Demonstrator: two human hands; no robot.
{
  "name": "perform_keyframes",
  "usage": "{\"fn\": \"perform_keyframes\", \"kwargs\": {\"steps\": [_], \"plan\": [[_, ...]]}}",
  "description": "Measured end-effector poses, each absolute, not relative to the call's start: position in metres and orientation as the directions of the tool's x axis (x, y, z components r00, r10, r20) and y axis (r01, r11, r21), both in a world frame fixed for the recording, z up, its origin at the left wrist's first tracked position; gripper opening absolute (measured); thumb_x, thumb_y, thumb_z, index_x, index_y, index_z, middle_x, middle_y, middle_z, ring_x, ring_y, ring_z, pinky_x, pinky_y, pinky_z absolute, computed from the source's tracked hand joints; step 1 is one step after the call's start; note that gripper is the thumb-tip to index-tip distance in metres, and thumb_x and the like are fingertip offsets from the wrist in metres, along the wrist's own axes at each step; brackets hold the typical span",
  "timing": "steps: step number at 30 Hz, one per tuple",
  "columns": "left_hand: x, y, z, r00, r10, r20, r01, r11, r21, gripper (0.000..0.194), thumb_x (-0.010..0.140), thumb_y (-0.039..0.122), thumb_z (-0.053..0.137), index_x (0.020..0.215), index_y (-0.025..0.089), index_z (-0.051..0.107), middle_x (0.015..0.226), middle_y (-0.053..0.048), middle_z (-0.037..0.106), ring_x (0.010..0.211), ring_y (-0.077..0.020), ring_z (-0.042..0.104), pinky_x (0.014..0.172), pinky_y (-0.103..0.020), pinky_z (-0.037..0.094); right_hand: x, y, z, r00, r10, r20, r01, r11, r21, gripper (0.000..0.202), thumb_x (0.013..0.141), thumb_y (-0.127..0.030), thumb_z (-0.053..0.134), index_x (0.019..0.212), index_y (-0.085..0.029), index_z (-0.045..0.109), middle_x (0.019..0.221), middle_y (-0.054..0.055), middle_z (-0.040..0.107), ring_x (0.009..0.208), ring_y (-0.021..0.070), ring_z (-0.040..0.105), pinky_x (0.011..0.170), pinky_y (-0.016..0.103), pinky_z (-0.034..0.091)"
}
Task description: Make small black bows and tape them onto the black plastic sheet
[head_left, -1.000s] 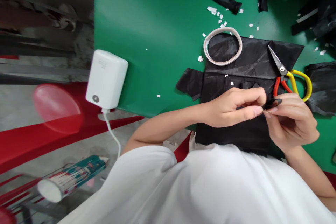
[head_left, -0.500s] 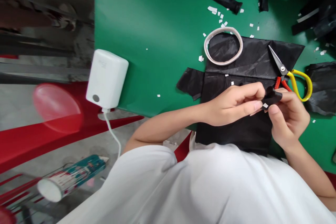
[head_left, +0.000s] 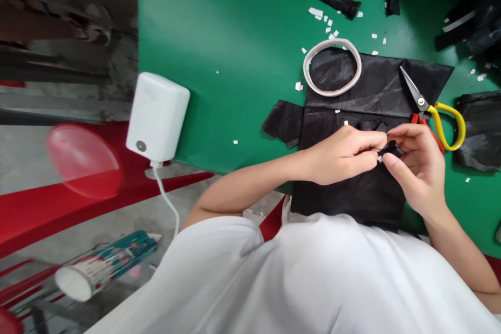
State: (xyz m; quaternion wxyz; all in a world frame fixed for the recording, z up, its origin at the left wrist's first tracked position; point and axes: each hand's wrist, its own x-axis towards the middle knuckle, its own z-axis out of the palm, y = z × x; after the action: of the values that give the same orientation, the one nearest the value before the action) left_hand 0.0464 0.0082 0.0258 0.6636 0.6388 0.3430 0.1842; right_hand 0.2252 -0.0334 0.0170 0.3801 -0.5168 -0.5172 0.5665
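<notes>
Beyond the grip, to its left, a white ring [head_left: 332,93] is lying on black fabric [head_left: 391,81]. The left hand [head_left: 346,154] is pointing inward, back upward, its fingertips narrowly pinching a small black strip [head_left: 392,148] between both hands. The right hand [head_left: 422,172] is facing it, fingers bending; whether it is gripping, I cannot tell. Scissors [head_left: 421,102] are lying beyond the grip, rightward.

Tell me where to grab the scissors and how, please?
Probably best: pinch the yellow handle of the scissors, coming from the right. Its loop lies uncovered there, while the pointed blades face up-left in the picture and the right hand partly covers the red handle.
</notes>
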Motion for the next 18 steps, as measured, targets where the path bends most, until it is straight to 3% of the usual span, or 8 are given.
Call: {"fn": "perform_keyframes", "kwargs": {"steps": [2, 5, 12, 18], "plan": [[0.0469, 0.0079, 0.0266, 0.689, 0.688, -0.230, 0.219, 0.105, 0.970, 0.018, 0.084, 0.016, 0.043, 0.067, 0.018, 0.036, 0.058, 0.007, 0.030, 0.055, -0.0069, 0.029, 0.056, -0.023, 0.025, 0.2247, -0.0321, 0.0186, -0.186, 0.952, -0.243, 0.114, -0.224, -0.968, 0.011, 0.085, -0.023, 0.067, 0.091, -0.023, 0.057, 0.077, -0.002, 0.058, 0.065, 0.0093, 0.055, 0.053, 0.021, 0.045], [0.0477, 0.0071, 0.0248, 0.645, 0.734, -0.212, 0.233, 0.075, 0.970, 0.016, 0.086, 0.017, 0.044, 0.071, 0.017, 0.044, 0.059, 0.007, 0.036, 0.056, -0.0066, 0.032, 0.057, -0.021, 0.028, 0.2245, -0.0313, 0.0182, -0.186, 0.941, -0.283, 0.028, -0.283, -0.959, 0.010, 0.087, -0.020, 0.063, 0.081, -0.021, 0.055, 0.068, -0.005, 0.054, 0.054, 0.0064, 0.050, 0.051, 0.020, 0.044], [0.0482, 0.0071, 0.0198, 0.630, 0.773, -0.071, 0.187, -0.062, 0.980, 0.024, 0.096, 0.031, 0.046, 0.080, 0.015, 0.053, 0.076, -0.001, 0.064, 0.069, -0.0092, 0.054, 0.067, -0.020, 0.039, 0.2214, -0.0307, 0.0173, -0.072, 0.961, -0.268, -0.021, -0.270, -0.963, 0.010, 0.085, -0.017, 0.065, 0.081, -0.021, 0.056, 0.070, -0.004, 0.059, 0.061, 0.0087, 0.058, 0.055, 0.021, 0.049], [0.0508, 0.0041, 0.0169, 0.589, 0.808, 0.009, 0.176, -0.139, 0.974, 0.017, 0.093, 0.026, 0.052, 0.080, 0.015, 0.057, 0.075, 0.001, 0.065, 0.061, -0.0067, 0.050, 0.059, -0.018, 0.039, 0.2196, -0.0308, 0.0175, -0.009, 0.980, -0.200, 0.039, -0.199, -0.979, 0.012, 0.083, -0.014, 0.065, 0.083, -0.022, 0.056, 0.074, -0.003, 0.059, 0.060, 0.0088, 0.056, 0.057, 0.023, 0.050]]}}
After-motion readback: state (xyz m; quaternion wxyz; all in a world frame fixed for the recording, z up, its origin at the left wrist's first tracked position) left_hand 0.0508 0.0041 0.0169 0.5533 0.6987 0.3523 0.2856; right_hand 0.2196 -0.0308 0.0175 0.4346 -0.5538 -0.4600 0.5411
